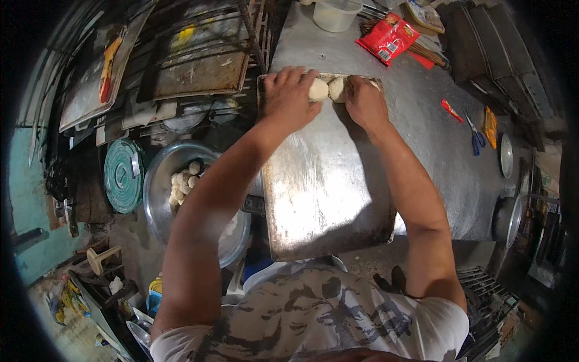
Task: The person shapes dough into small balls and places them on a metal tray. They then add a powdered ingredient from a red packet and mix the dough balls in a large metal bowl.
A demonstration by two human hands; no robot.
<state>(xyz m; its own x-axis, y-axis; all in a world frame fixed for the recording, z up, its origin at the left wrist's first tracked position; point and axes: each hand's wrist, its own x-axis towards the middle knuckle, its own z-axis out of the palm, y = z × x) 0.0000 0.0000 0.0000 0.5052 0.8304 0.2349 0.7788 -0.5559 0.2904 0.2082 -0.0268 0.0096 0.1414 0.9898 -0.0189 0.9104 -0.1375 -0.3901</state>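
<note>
Along the far edge of a worn metal baking tray (319,175), two pale dough balls (318,90) sit close together between my hands. My left hand (291,99) lies over the tray's far left corner with its fingers stretched out. Its fingers are beside the left ball, and what is under the palm is hidden. Curled down at the right ball, my right hand (365,104) has its thumb and fingers against the dough. A bit of pale dough shows just past its knuckles. More dough balls (181,181) rest in a large metal bowl (158,163), left of my forearm.
The tray lies on a metal table (434,175). Toward its back are a red packet (389,39) and a white plastic tub (335,15). Blue-handled scissors (476,137) lie at the right. A rack with trays (193,72) and a green round lid (123,175) stand left.
</note>
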